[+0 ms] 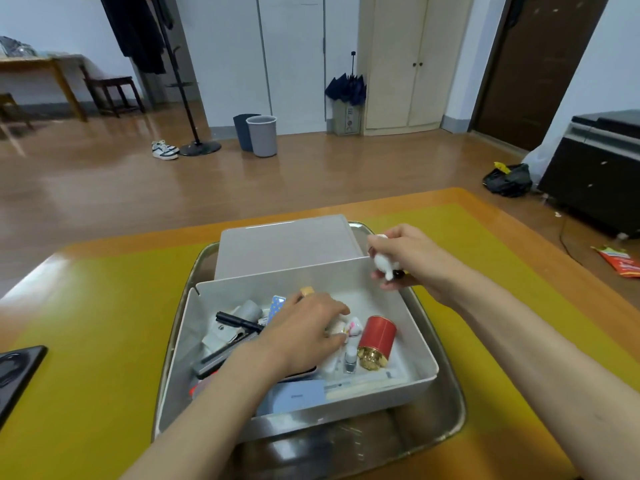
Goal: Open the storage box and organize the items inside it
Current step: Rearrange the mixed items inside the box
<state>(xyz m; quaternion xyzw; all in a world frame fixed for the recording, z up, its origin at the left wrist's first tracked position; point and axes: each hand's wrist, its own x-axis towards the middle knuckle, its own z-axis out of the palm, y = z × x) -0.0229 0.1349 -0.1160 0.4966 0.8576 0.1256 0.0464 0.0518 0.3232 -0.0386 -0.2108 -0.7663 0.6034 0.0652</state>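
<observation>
Both hands are busy: my right hand (403, 258) pinches a small white figure (382, 263) above the far right corner of the open storage box (420, 358), while my left hand (304, 329) curls over clutter inside, near a red canister (377, 337). I judge a careless sweep could topple that canister.

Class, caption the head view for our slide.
Left hand reaches into the open storage box; right hand holds a small white item.

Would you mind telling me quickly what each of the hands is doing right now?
Left hand: fingers curled onto small white items in the box; whether it grips one cannot be told.
Right hand: holds a small white toy.
</observation>
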